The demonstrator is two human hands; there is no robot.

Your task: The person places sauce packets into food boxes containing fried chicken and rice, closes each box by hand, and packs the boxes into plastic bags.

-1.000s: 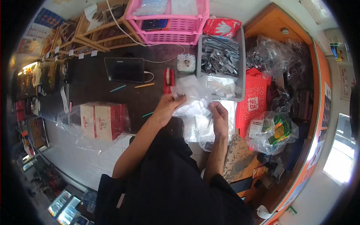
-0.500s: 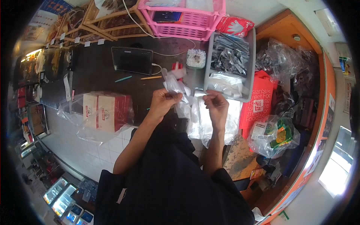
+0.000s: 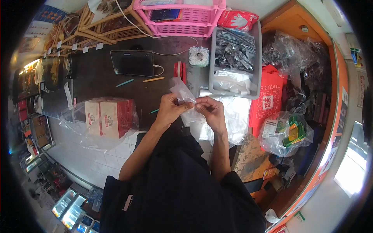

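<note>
A translucent plastic bag is pinched between the fingers of my left hand, its upper part sticking up past them and its lower part hanging below. My right hand meets the left at the bag, thumb and forefinger closed on its edge. Under and beside the right hand lies a stack of clear plastic bags. Just beyond the held bag stands a red stapler-like object on the dark table.
A grey bin of packaged utensils stands at the right, beside a red tote bag. Further left are a tablet, pens and boxes in clear plastic. A pink basket rack stands at the back.
My right hand has moved left and now meets my left hand at the plastic bag. The bag's shape has shifted, uncovering the red object behind it. The view has shifted slightly.
</note>
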